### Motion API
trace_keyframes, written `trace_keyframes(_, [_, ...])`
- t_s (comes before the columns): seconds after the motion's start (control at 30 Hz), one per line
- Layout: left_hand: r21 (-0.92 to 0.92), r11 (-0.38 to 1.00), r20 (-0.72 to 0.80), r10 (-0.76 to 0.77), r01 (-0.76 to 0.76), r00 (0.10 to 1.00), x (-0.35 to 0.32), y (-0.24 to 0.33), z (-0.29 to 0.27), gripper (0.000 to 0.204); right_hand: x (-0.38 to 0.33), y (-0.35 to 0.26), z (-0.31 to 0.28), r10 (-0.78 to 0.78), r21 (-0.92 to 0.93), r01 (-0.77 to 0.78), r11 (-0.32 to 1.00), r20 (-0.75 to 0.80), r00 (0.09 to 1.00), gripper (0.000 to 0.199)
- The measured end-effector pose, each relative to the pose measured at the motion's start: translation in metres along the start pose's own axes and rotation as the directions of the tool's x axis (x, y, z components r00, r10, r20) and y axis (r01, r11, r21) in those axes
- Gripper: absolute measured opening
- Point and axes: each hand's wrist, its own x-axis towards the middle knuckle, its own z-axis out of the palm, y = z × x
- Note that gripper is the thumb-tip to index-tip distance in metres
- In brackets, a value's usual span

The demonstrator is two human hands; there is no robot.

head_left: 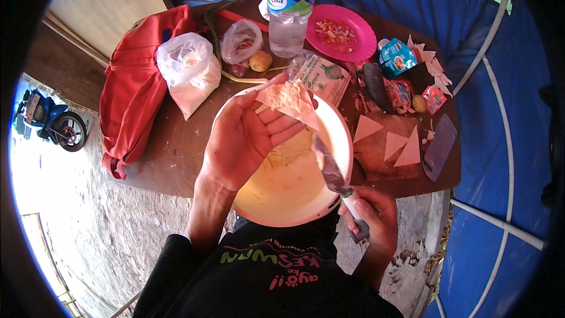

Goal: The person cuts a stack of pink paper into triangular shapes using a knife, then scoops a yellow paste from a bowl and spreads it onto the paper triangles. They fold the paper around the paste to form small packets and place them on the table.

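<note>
My left hand (238, 135) is palm up over a white basin, fingers stretched out. Across its fingers lies a pale triangular wrapper (312, 119) with a lump of orange-beige paste (287, 95) on it. A knife (331, 171) is in my right hand (376, 215), fingers wrapped round its handle. Its smeared blade points up, its tip just below the wrapper's lower corner. The basin (338, 141) holds more of the beige paste (288, 156), partly hidden by my left hand. On a brown board (371, 162) to the right lie several more triangular wrappers (407, 152).
A tall water bottle (289, 29) and a pink plate (368, 29) of chopped pieces stand at the back. A bag of white powder (191, 76) and red cloth (135, 82) lie left. A printed wrapper package (323, 79), a blue packet (397, 57) and a cleaver-like blade (440, 147) are right.
</note>
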Motion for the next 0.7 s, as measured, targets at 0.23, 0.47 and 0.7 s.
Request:
trace_keyframes(0.23, [0.243, 0.969, -0.047, 0.050, -0.037, 0.998, -0.001, -0.018, 0.007, 0.055, 0.020, -0.007, 0.015, -0.396, -0.358, 0.330, 0.874, -0.127, 0.910, 0.039])
trace_keyframes(0.47, [0.219, 0.973, -0.012, 0.076, -0.071, 0.997, -0.009, -0.026, 0.016, 0.058, 0.040, -0.009, 0.030, -0.648, -0.750, 0.468, 0.468, 0.069, 0.759, 0.038])
trace_keyframes(0.7, [-0.065, 0.998, 0.050, 0.001, 0.003, 0.999, -0.015, -0.024, 0.011, 0.056, 0.039, 0.002, 0.030, -0.673, -0.803, 0.453, 0.388, 0.089, 0.734, 0.045])
